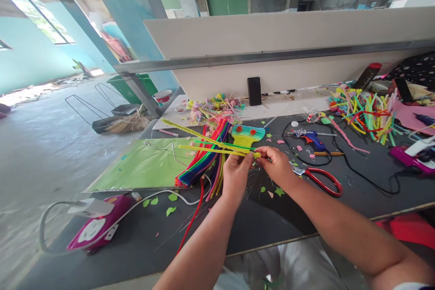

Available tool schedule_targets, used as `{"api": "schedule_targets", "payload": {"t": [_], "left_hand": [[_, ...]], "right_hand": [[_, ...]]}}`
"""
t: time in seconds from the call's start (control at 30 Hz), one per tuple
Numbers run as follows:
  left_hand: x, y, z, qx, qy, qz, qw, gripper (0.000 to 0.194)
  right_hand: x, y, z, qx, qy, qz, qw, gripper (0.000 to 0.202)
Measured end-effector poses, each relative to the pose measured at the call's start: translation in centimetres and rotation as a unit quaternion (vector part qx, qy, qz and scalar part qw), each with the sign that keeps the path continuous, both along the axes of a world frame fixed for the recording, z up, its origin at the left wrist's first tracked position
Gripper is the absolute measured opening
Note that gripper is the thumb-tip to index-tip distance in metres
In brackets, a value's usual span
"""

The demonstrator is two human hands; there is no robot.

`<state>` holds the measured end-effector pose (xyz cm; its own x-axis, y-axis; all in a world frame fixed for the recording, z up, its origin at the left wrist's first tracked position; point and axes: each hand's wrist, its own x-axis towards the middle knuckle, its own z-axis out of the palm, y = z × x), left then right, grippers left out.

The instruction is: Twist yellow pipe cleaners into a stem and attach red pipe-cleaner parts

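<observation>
My left hand (235, 174) is closed on yellow pipe cleaners (200, 148), whose long ends reach out to the left over the table. At their right end, my right hand (274, 163) pinches the short yellow tip between thumb and fingers. A green strand lies among the yellow ones. Just beyond my hands is a flat turquoise and yellow pipe-cleaner piece (248, 133) with two red spots. Beneath the yellow stems rests a rainbow bundle of pipe cleaners (200, 167). Pliers with red handles (322, 181) lie to the right of my right hand.
A blue glue gun (313, 139) with a black cord lies right of centre. Purple power strips (102, 222) sit at left and right. A green sheet (139, 165), a black phone (254, 91), paper scraps and pipe-cleaner heaps (367, 113) share the dark table (258, 235).
</observation>
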<state>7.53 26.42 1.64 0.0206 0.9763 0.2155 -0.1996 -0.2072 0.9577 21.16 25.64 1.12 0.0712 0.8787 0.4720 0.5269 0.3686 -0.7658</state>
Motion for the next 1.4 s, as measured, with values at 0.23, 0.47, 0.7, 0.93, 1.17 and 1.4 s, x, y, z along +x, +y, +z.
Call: {"api": "schedule_targets", "payload": {"t": [0.23, 0.47, 0.7, 0.93, 1.17, 1.4], "left_hand": [[-0.3, 0.1, 0.0, 0.012, 0.033, 0.001, 0.999, 0.021], [0.0, 0.2, 0.1, -0.01, 0.033, -0.001, 0.999, 0.02], [0.5, -0.3, 0.0, 0.037, 0.068, 0.013, 0.997, 0.014], [0.2, -0.4, -0.1, 0.105, 0.104, 0.037, 0.988, 0.007], [-0.2, -0.5, 0.9, 0.046, 0.083, 0.01, 0.995, 0.009], [-0.3, -0.6, 1.1, 0.049, 0.054, -0.003, 0.997, 0.008]], "right_hand": [[0.0, -0.5, -0.2, 0.118, -0.192, 0.008, 0.974, 0.015], [-0.4, -1.0, 0.0, 0.128, -0.257, -0.04, 0.957, 0.028], [-0.5, -0.6, -0.3, 0.125, -0.222, -0.061, 0.965, 0.03], [-0.8, -0.3, -0.6, 0.093, -0.183, -0.048, 0.977, 0.03], [-0.8, -0.6, -0.1, -0.07, 0.081, 0.052, 0.993, 0.03], [-1.2, -0.7, 0.2, -0.195, 0.376, 0.192, 0.885, 0.023]]}}
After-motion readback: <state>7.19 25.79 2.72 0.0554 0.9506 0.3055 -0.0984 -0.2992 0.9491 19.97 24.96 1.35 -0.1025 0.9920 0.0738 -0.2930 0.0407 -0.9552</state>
